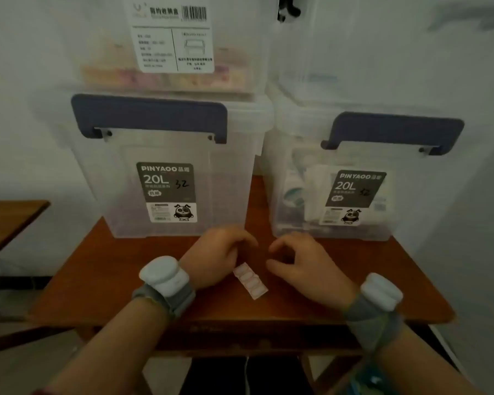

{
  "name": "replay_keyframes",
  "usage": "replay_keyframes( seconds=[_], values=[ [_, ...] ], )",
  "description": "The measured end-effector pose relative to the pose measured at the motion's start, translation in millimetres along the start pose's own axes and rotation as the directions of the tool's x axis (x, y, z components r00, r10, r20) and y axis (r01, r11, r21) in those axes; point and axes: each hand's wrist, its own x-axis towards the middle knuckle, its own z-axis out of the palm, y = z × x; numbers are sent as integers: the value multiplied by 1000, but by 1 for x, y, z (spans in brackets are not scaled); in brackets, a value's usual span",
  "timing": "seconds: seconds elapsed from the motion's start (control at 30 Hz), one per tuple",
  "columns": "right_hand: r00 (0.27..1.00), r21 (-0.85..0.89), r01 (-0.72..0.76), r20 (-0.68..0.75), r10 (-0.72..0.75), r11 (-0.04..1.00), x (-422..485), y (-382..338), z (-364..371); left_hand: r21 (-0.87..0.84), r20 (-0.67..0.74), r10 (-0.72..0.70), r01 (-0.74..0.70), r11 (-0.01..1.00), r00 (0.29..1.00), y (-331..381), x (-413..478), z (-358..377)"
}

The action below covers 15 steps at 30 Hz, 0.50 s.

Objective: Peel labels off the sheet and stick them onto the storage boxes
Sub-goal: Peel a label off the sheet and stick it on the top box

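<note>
White wall behind; brown tabletop (354, 280) carried two clear storage boxes along its far edge, left box (180, 178) and right box (334, 189), more boxes stacked above. Label sheet (251, 280) lay flat near the tabletop's middle, toward the near edge, between both hands. Left hand (217, 256) rested curled with its fingers touching the sheet's far end, apparently pinning it; right hand (303, 265) hovered just beside, thumb and forefinger curved, empty, grasping nothing. Both wrists low, palms down. Judgement: pin the sheet firmly; lift one label's corner with a fingernail; peel slowly to avoid curling.
</note>
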Motion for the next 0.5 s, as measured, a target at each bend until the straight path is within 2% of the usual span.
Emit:
replay_keyframes(
  seconds=[0.07,0.17,0.3,0.5],
  values=[
    [973,63,-143,194,128,988,0,-1,4,-91,124,-63,75,993,990,-5,2,1],
    [940,35,-168,306,149,985,-1,-1,3,-92,339,-101,140,986,935,-9,8,-7],
    [930,-6,-172,329,164,985,-1,-6,4,-4,486,-142,164,986,862,-4,19,-14],
    [946,80,-203,275,174,976,-2,-14,2,95,521,-112,74,993,846,2,26,-12]
  ],
)
